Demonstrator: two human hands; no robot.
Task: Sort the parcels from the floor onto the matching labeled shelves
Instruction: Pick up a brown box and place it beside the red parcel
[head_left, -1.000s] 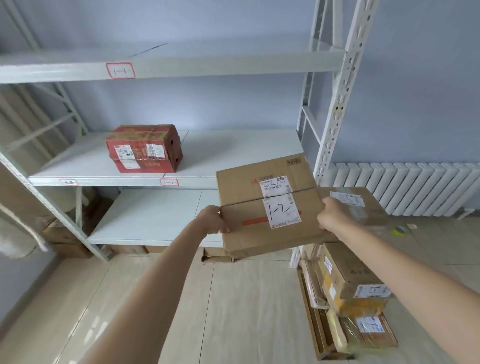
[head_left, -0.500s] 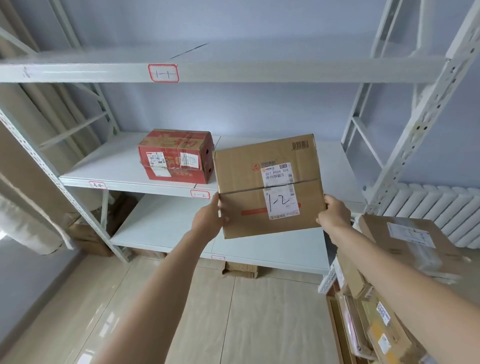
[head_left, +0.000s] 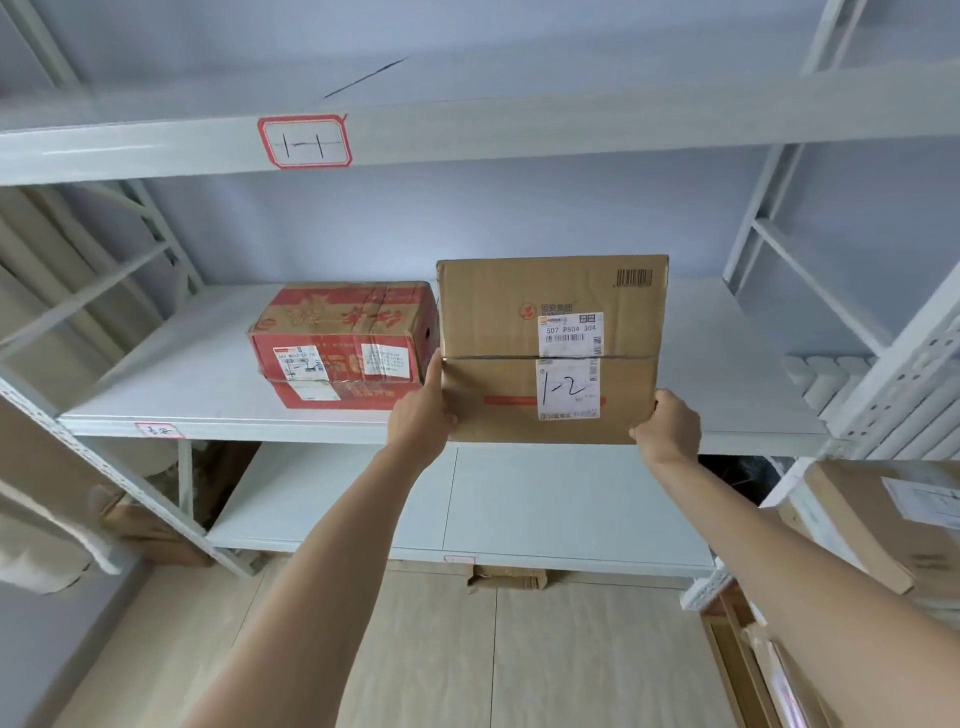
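Note:
I hold a brown cardboard parcel marked "1-2" on its white label, at the front edge of the middle shelf. My left hand grips its lower left side and my right hand grips its lower right corner. A red parcel lies on the same shelf, just left of the brown one. The top shelf beam carries a red-framed label "1-1". A small label sits on the middle shelf's front edge at the left; its writing is unreadable.
A lower shelf lies beneath. More brown parcels are stacked at the right, beside the rack's upright. A white radiator stands behind it. Flattened cardboard lies under the lowest shelf. Tiled floor spreads below.
Both hands have raised the brown parcel and carried it forward to the middle shelf, right of the red parcel. The view has come closer to the rack.

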